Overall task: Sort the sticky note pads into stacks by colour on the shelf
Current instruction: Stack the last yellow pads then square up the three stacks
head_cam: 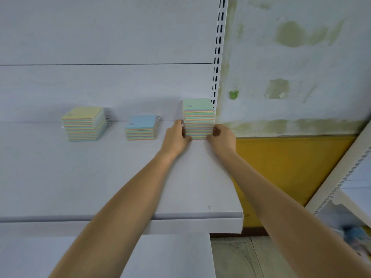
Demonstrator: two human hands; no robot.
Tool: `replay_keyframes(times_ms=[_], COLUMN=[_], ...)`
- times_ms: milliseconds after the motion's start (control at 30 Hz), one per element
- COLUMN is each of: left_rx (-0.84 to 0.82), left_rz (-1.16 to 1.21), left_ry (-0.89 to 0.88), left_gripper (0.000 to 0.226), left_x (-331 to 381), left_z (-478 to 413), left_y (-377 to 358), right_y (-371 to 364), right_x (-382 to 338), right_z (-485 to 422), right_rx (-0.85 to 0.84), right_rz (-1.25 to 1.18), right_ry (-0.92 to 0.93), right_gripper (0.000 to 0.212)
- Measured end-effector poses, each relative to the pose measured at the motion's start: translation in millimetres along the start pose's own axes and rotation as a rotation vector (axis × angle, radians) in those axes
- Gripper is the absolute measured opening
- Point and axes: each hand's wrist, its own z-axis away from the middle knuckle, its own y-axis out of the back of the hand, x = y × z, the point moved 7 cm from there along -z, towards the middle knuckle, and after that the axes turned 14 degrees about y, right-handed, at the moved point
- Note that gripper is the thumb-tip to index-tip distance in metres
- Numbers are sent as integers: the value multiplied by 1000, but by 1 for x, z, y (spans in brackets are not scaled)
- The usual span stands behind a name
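Three stacks of sticky note pads stand on the white shelf (100, 177). A yellow-topped stack (83, 124) is at the left, a lower blue-topped stack (141, 128) in the middle, and a tall green-topped stack (198, 119) at the right by the slotted upright. My left hand (177, 137) presses against the left side of the green-topped stack and my right hand (221, 137) against its right side, both near its base. The stack rests upright on the shelf.
A slotted white upright (218, 51) stands right behind the green-topped stack. Beyond it is a stained wall with a yellow lower panel (285, 173). Another shelf unit (341, 183) leans in at the far right. The shelf's front edge (180, 216) lies under my forearms.
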Motion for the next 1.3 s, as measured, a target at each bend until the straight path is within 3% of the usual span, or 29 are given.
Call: replay_keyframes(times_ms=[267, 400, 500, 700, 900, 1033, 1300], left_rx=[55, 49, 101, 83, 69, 96, 160], left_rz=[7, 77, 166, 230, 397, 426, 322], left_ry=[-46, -34, -15, -4, 130, -10, -85], left_gripper=[22, 22, 23, 26, 33, 33, 30], left_x=[2, 3, 3, 3, -4, 10, 13], left_z=[-1, 0, 2, -1, -3, 1, -3], left_y=[8, 9, 13, 15, 15, 21, 23], right_y=[2, 3, 3, 4, 4, 7, 8], right_x=[-2, -2, -5, -1, -3, -16, -13], right_z=[2, 2, 3, -1, 0, -2, -3], right_rx=[16, 18, 26, 71, 112, 164, 186], right_rz=[20, 29, 8, -63, -106, -114, -113], right_ry=[40, 23, 30, 12, -13, 117, 100], right_gripper=[23, 24, 37, 30, 37, 36, 33])
